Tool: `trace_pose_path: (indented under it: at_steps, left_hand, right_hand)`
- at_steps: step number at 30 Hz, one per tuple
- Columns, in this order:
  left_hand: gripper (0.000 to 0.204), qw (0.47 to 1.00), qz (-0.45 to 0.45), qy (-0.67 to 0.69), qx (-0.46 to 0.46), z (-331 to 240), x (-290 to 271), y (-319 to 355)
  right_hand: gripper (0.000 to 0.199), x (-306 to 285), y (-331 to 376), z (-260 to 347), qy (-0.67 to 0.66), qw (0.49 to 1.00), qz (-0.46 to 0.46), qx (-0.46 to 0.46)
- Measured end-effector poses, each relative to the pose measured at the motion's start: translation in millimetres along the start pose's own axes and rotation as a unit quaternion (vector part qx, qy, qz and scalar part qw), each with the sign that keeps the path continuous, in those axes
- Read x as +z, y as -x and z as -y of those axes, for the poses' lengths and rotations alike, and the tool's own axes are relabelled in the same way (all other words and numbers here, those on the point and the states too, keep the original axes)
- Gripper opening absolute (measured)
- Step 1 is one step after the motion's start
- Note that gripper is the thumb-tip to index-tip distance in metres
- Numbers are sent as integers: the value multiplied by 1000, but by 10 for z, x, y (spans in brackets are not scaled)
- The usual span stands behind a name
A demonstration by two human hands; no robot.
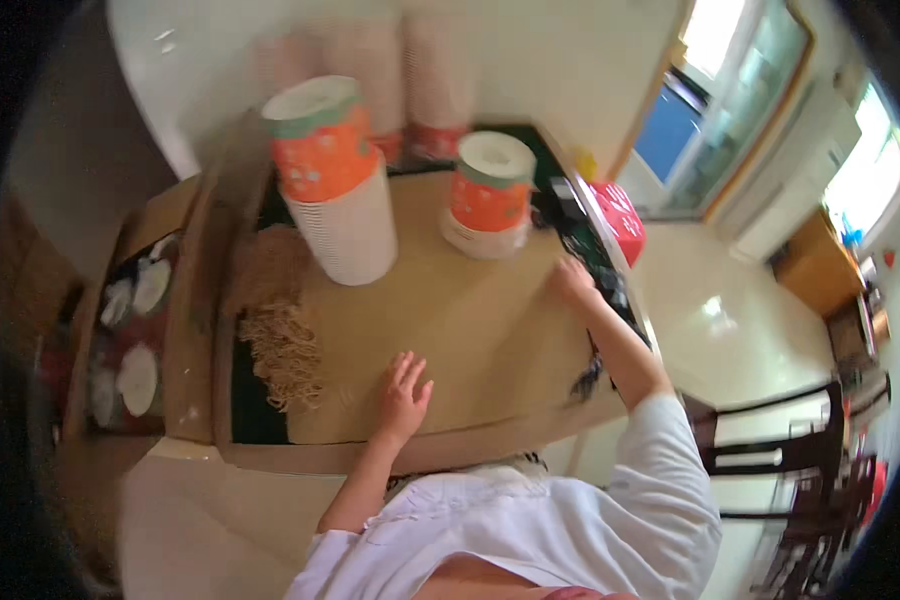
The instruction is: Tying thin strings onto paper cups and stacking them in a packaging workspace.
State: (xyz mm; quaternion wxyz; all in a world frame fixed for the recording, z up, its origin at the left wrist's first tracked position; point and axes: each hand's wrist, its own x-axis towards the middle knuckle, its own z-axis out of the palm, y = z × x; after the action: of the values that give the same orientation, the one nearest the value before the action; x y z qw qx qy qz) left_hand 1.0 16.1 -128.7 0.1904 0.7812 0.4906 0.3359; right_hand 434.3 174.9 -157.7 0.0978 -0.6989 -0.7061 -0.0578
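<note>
My left hand (406, 396) is open, fingers spread, just above or resting on the tan sheet (420, 330) near the table's front edge. At the sheet's right side is my right hand (573, 281), close to dark plastic wrapping (610, 285); its fingers are blurred and partly hidden. Beyond the hands stand a tall stack of nested paper cups (342, 215) and a shorter stack of paper cups (491, 200). Both stacks have an orange and green cup on top, bottom side up. The tall stack leans a little.
Fringed brown cloth (282, 350) lies on the table's left side. Blurred pale stacks (370, 75) stand at the back wall. An open cardboard box (175, 350) with white items is at the left. A red stool (620, 218) and dark chairs (785, 450) are to the right.
</note>
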Motion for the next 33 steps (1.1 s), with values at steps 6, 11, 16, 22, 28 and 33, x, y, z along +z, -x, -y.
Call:
trace_pose_path:
  at_steps: [6, 11, 16, 22, 28, 33]
  left_hand:
    - [53, 960, -161, 162, -162, 174, -1112, -870]
    - [60, 907, -300, 251, -158, 471, -1482, -2074]
    - [57, 895, -306, 312, -92, 1070, -1854, -2424]
    - [49, 897, -313, 308, -49, 523, -2009, -2414]
    - [45, 885, -399, 232, 60, 219, -2349, -2627]
    - [45, 867, -365, 324, 95, -245, -2641, -2519]
  right_hand:
    - [27, -1639, -578, 1758, -145, 978, -20, -151]
    - [47, -1307, -1607, 2083, -416, 883, -26, -215]
    - [52, -1080, -2088, 3293, -545, 780, 3, -307]
    - [57, -1166, -2046, 3297, -657, 708, 62, -250]
    - [57, -1668, -2264, 3355, -626, 719, -19, -300]
    - [52, -2194, -2105, 3432, -719, 626, -60, -296]
